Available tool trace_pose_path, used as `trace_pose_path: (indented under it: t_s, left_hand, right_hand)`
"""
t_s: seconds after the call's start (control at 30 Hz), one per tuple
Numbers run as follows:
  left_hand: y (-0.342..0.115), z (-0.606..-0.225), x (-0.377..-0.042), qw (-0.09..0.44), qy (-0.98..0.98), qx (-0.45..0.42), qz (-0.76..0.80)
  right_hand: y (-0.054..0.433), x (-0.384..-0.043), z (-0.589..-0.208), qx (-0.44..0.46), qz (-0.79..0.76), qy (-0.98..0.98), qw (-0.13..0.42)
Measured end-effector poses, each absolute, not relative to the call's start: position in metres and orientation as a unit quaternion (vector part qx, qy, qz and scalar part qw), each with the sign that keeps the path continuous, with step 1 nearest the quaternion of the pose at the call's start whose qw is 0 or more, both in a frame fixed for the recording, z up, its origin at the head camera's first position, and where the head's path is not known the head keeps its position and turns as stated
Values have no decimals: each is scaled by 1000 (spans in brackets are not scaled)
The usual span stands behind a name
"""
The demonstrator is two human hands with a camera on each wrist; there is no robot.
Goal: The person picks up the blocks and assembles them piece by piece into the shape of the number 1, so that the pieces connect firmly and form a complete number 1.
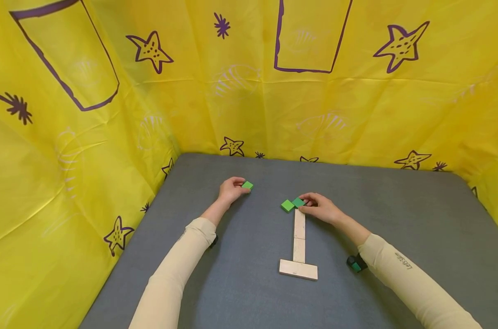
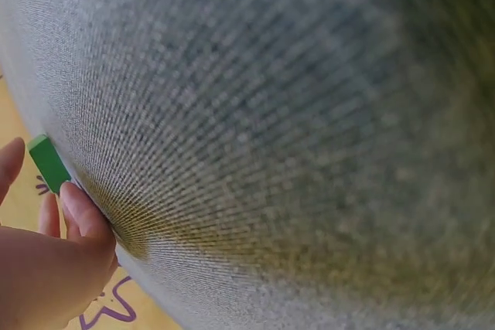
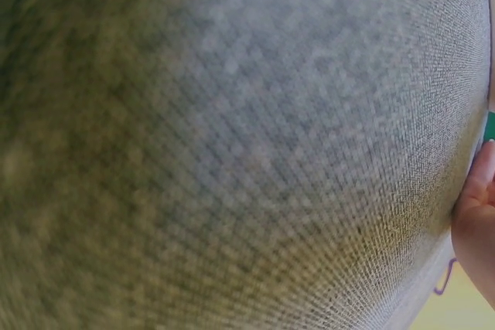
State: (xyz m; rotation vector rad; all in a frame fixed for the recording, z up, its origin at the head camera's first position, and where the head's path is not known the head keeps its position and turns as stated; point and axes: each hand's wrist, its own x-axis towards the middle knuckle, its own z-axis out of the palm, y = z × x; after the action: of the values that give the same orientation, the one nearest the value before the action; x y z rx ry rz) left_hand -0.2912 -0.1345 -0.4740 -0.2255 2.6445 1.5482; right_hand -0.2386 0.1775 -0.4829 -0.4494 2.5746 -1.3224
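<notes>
My left hand (image 1: 231, 190) is at the far left part of the grey table, its thumb and fingers at a light green square block (image 1: 247, 185). In the left wrist view, that green block (image 2: 49, 165) shows between thumb and fingers. To the right, my right hand (image 1: 320, 208) pinches a darker green square block (image 1: 298, 202) between thumb and fingers. Touching or nearly touching it on the left lies a bright green block (image 1: 287, 206). Below them, two pale wooden planks (image 1: 299, 237) run end to end toward a crosswise wooden plank (image 1: 298, 269).
The grey table (image 1: 249, 283) is bordered at the back and left by a yellow cloth (image 1: 191, 105) printed with purple starfish. Both forearms wear cream sleeves, with a dark wrist device (image 1: 356, 263) under the right one.
</notes>
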Motion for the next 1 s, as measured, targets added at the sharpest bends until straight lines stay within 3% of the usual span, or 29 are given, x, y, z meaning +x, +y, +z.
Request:
trace_pose_path:
  t_s: [0.37,1.0]
  left_hand:
    - [-133,-474,-292,37,893,-25,448]
    - [-133,-472,-290,36,896,-14,442]
  right_hand:
    - [178,-239,-484,-154,-448,874,107]
    - [179,-238,-483,-155,-452,872,108]
